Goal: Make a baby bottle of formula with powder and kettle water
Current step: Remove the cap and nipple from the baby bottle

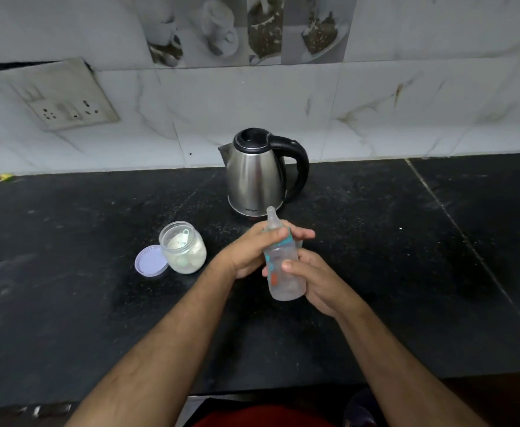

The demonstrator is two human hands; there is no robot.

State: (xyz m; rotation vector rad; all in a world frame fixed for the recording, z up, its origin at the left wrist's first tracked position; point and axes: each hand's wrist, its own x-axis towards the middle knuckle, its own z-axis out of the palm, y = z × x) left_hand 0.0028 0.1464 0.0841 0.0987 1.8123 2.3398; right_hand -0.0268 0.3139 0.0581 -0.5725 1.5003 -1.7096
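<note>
A clear baby bottle (283, 272) with a teal collar and a silicone teat is held tilted above the black counter. My right hand (317, 283) grips its body from the right. My left hand (254, 251) wraps its fingers round the teal collar just below the teat. A steel kettle (254, 177) with a black lid and handle stands behind the bottle, near the wall. To the left stands an open clear jar (184, 248) of white powder with a scoop inside, its lilac lid (151, 261) lying beside it.
The black stone counter (83, 272) runs across the view, with its front edge near the bottom. A tiled wall rises behind it, with a socket plate (63, 97) at the upper left. A seam crosses the counter on the right.
</note>
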